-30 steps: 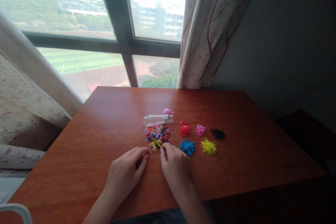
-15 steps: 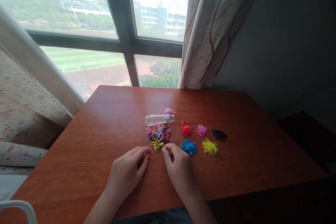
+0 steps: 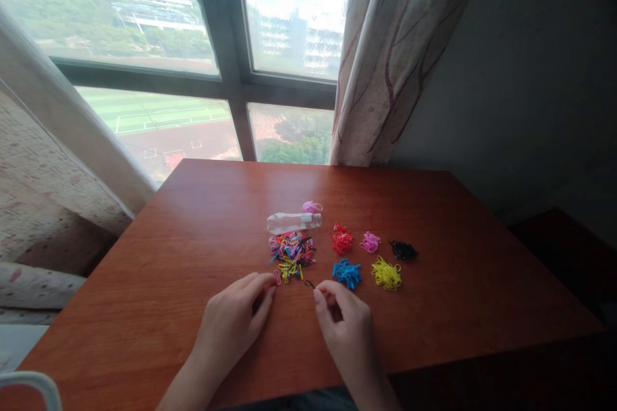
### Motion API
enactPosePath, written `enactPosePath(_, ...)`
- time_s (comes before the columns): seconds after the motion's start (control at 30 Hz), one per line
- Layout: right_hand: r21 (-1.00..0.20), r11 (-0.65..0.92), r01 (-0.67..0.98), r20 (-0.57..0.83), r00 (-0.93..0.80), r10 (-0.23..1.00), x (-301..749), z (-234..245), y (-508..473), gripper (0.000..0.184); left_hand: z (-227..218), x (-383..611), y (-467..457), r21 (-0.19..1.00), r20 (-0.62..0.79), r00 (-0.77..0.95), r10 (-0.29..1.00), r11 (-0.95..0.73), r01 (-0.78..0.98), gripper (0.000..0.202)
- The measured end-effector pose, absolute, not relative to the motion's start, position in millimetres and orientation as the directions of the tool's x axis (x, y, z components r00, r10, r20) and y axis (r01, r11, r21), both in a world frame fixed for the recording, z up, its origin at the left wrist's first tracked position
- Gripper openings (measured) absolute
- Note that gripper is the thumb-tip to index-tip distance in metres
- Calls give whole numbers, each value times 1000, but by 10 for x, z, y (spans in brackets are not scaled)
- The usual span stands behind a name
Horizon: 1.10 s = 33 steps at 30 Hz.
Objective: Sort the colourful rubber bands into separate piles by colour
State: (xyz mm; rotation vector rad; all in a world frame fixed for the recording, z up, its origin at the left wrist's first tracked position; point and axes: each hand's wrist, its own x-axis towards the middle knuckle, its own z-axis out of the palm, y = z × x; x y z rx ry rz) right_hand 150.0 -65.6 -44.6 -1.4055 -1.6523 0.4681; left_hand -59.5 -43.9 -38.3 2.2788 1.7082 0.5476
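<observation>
Between the thumb and index finger of my right hand point(image 3: 344, 314) is a small black rubber band point(image 3: 309, 284), its loop sticking out to the left. My left hand point(image 3: 241, 308) rests on the table with its fingers closed at the tips, and a pink rubber band point(image 3: 277, 277) shows at them. Just beyond both hands lies a mixed heap of coloured rubber bands point(image 3: 292, 249), with yellow ones at its near edge. To the right are sorted piles: red point(image 3: 342, 239), pink point(image 3: 371, 242), black point(image 3: 403, 250), blue point(image 3: 347, 274) and yellow point(image 3: 386, 273).
A clear plastic bottle point(image 3: 286, 223) lies on its side behind the mixed heap, with a pink bundle point(image 3: 312, 207) behind it. The brown wooden table point(image 3: 159, 270) stands against a window with curtains point(image 3: 385, 58). A white curved rail point(image 3: 36, 377) is at the lower left.
My right hand has drawn back from the mixed heap, to the right and nearer me, bringing the black rubber band out. My left hand has stayed almost still.
</observation>
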Motion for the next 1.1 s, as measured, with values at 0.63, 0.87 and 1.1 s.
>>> enactPosePath(0.63,-638,-257,726,243,507,827,3351,-635,-152,45,-408,-606,-434,406,175,246,953,-297,864,20)
enactPosePath(0.87,-646,-167,745,350,483,803,3044,-497,-311,41,-393,-591,-431,395,188,253,949,-309,865,19)
enactPosePath(1.1,-686,217,695,426,140,894,2125,-376,-513,25,-394,-602,-434,391,185,254,949,-308,867,19)
